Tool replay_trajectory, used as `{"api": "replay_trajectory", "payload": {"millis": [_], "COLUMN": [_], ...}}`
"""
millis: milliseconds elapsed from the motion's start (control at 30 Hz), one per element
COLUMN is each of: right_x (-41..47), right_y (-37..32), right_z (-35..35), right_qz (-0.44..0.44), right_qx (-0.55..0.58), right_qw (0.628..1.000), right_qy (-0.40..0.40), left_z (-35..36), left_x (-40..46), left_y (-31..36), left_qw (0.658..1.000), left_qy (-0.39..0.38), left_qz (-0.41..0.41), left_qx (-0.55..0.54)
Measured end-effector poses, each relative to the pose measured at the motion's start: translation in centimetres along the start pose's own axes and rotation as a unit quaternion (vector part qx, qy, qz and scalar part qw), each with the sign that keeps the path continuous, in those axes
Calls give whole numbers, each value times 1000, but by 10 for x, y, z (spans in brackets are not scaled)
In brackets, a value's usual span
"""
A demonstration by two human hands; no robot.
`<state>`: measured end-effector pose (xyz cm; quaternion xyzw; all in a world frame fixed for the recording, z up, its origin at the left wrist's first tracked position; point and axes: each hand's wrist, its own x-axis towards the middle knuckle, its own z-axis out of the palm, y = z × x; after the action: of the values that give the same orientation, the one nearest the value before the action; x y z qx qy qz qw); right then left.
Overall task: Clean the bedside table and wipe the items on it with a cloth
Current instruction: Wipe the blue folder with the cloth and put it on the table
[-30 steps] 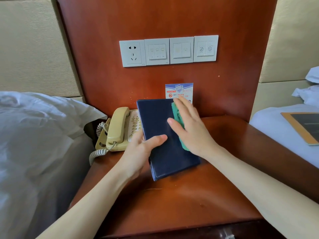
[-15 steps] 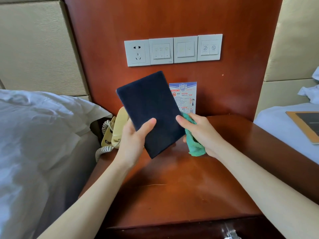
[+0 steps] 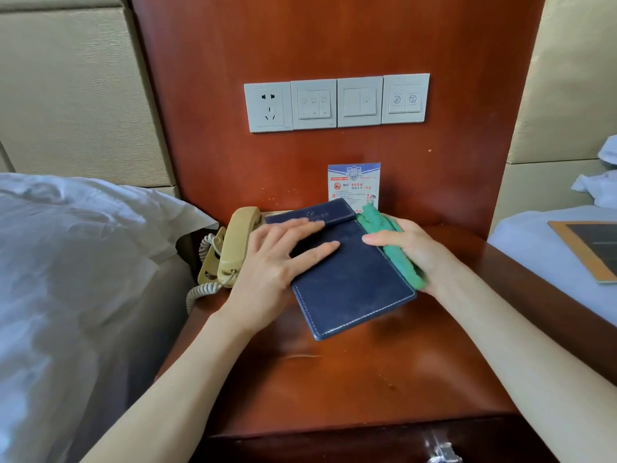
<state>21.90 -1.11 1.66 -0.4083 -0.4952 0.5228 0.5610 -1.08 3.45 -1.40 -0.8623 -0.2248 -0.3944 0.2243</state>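
Note:
A dark blue leather folder (image 3: 354, 282) lies flat on the wooden bedside table (image 3: 350, 379), its far end over the beige telephone (image 3: 233, 245). My left hand (image 3: 277, 262) rests on the folder's left part with straight fingers. My right hand (image 3: 414, 248) holds a green cloth (image 3: 394, 248) against the folder's right edge, thumb on the cover. A printed card (image 3: 354, 182) leans on the back panel behind the folder.
Beds with white linen flank the table, one on the left (image 3: 76, 279) and one on the right (image 3: 547, 269). A tray (image 3: 591, 248) lies on the right bed. A socket and switches (image 3: 337, 103) sit on the wooden wall panel.
The folder, held up in my left hand half a second ago, has been turned over and laid flat on the table. My right hand with the cloth moved to its right edge.

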Motion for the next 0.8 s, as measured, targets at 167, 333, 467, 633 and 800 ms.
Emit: {"api": "replay_trajectory", "payload": {"millis": [167,333,467,633,800], "right_x": [-2,0,2,1,0], "right_y": [3,10,21,20,30], "right_z": [7,17,30,36,47], "right_qz": [-47,-97,-182,-363,-404], "right_qx": [-1,28,-162,-357,-507], "right_qw": [997,992,960,821,735], "right_qy": [60,82,140,258,198], "left_z": [3,-3,4,12,13], "left_x": [6,15,14,9,11], "left_y": [5,3,17,17,26], "left_qw": [910,557,486,451,452], "left_qy": [78,109,70,86,88], "left_qz": [-314,-442,-497,-510,-475], "left_qx": [-261,-695,-716,-728,-750]}}
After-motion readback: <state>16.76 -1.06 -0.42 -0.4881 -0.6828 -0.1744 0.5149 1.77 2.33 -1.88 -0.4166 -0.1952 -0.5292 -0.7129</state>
